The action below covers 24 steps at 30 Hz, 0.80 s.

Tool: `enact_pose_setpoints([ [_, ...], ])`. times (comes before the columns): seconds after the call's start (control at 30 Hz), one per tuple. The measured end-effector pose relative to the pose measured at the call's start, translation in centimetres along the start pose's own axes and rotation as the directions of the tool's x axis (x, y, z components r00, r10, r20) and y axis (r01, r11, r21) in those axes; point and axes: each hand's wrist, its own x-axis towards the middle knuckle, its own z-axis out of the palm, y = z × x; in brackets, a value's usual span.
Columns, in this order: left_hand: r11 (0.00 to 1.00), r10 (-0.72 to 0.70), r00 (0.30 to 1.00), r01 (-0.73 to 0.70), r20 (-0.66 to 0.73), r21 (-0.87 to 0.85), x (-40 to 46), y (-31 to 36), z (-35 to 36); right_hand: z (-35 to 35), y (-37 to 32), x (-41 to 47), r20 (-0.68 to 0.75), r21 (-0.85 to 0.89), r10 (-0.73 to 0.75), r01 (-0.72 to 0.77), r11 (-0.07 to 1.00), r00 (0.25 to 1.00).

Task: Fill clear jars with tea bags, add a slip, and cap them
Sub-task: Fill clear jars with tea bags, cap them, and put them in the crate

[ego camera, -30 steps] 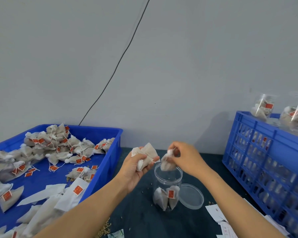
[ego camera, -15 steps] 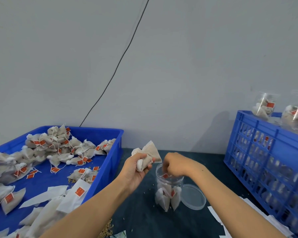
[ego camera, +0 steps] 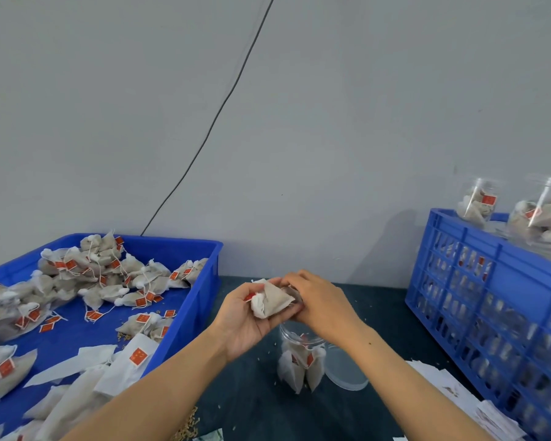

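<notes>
— Why is the blue tray (ego camera: pixel 204 268) at nine o'clock?

— Spare bags within reach. The open jar (ego camera: pixel 301 361) stands at six, under my hands.

— Your fingers?

— My left hand (ego camera: pixel 242 319) cups tea bags (ego camera: pixel 272 300); my right hand (ego camera: pixel 322 305) pinches one for dropping in.

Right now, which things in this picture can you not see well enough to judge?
Head view only:
- Jar: mouth hidden behind the right hand; bag count unclear.
- Lid: partly behind the right forearm.
- Slips: print too small, cut by the edge.
- Crate: contents blurred behind the grid.
- Left hand: its bag count unclear.
</notes>
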Motion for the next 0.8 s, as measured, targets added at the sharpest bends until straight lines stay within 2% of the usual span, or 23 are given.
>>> enact_pose_setpoints([
  [0.13,1.000,-0.018,1.000,0.019,0.016,-0.013,-0.1,0.5,1.2,-0.7,1.2,0.2,-0.136,-0.009,0.028,-0.030,1.000,0.990],
  [0.2,0.999,0.040,0.998,-0.040,-0.048,0.006,0.2,0.7,1.7,-1.1,1.8,0.2,-0.162,0.185,0.161,-0.131,0.974,0.973],
  [0.3,0.991,0.118,0.981,-0.106,-0.152,0.084,0.7,0.8,2.0,-1.7,2.3,0.1,-0.086,0.513,0.349,-0.259,0.818,0.933],
  [0.4,0.980,0.126,0.967,-0.086,-0.223,0.180,0.9,0.5,2.5,-1.8,2.4,-0.2,-0.006,0.586,0.343,-0.275,0.762,0.939],
  [0.6,0.837,0.291,0.845,0.002,-0.449,0.547,1.4,-0.7,3.3,-1.3,2.6,-0.7,0.085,0.433,0.244,-0.256,0.864,0.966],
  [0.7,0.765,0.367,0.789,0.045,-0.493,0.642,1.6,-0.3,3.0,-0.9,2.3,-0.7,0.107,0.128,0.180,-0.194,0.973,0.978],
  [0.8,0.717,0.381,0.757,0.120,-0.530,0.687,1.1,0.1,2.8,-0.7,1.4,0.0,0.153,-0.225,0.073,-0.038,0.974,0.986],
])
